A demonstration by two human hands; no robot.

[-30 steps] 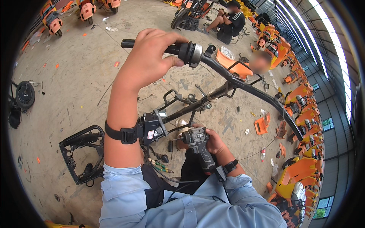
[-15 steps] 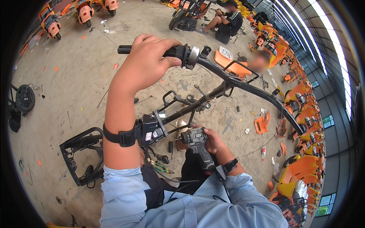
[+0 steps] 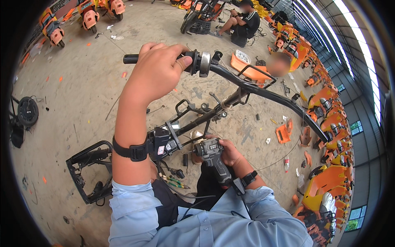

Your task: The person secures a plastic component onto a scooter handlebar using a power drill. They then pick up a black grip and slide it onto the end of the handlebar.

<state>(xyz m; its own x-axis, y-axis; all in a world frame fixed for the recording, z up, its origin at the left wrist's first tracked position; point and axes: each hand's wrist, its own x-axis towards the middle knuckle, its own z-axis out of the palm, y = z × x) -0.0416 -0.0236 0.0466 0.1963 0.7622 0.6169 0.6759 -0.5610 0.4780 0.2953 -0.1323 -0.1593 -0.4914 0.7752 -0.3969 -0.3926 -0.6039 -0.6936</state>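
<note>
Head view: closest to your blue shirt (image 3: 197,226), what is your right grip (image 3: 230,153) doing?

It is clasping a grey-and-black power drill (image 3: 214,159), clamped around the back of its body. You are holding the drill low in front of you, its bit pointing to your left.

And what is lying around it?

Green-handled tools (image 3: 177,182) are lying on the concrete floor (image 3: 82,82), left of the drill. A labelled black box (image 3: 159,140) is showing just beside your left arm's strap (image 3: 135,152), while a black metal frame (image 3: 74,179) is standing farther left.

Farther out, is your left grip (image 3: 158,68) touching anything?

Yes, it is wrapping around the black handlebar (image 3: 267,92), near the left end and just beside a silver ring (image 3: 205,64). The bar is curving away to your right.

Beyond that?

An orange panel (image 3: 250,74) is lying on the floor, a person in dark clothes (image 3: 249,19) is sitting low, and orange-and-yellow scooters (image 3: 329,179) are lining the right side.
</note>
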